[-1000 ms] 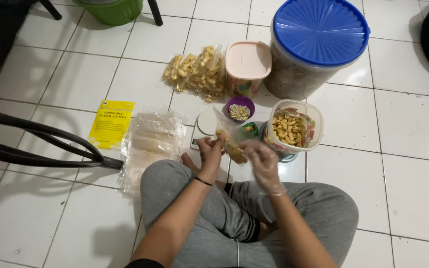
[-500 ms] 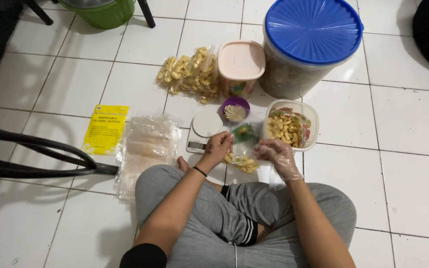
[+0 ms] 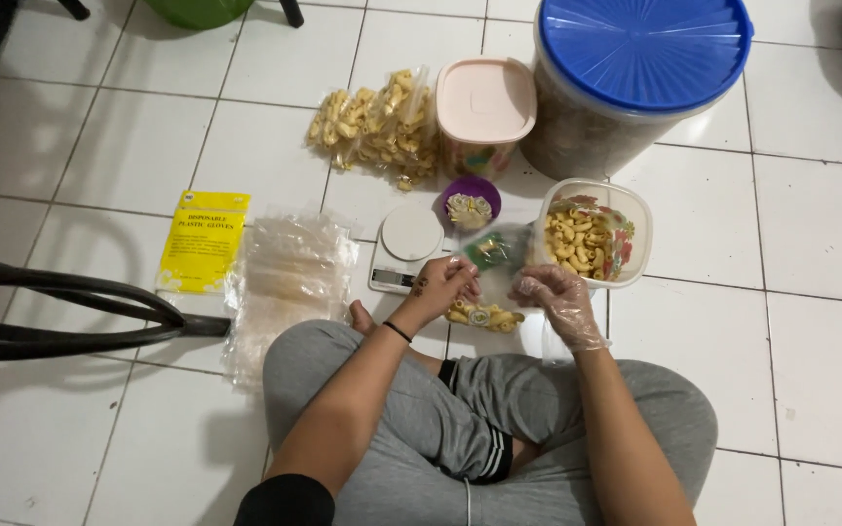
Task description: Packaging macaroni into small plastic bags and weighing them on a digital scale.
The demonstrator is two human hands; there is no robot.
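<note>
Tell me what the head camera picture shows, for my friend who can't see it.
A person sits cross-legged on a white tiled floor, the bare left hand and the plastic-gloved right hand holding a small clear plastic bag of yellow snack pieces. Nearby lie a white kitchen scale, a clear tub of yellow snacks and a big blue-lidded container.

White tiled floor (image 3: 99,146), scale (image 3: 406,244), tub (image 3: 635,88) (blue-lidded), snack bags (image 3: 377,127)
</note>
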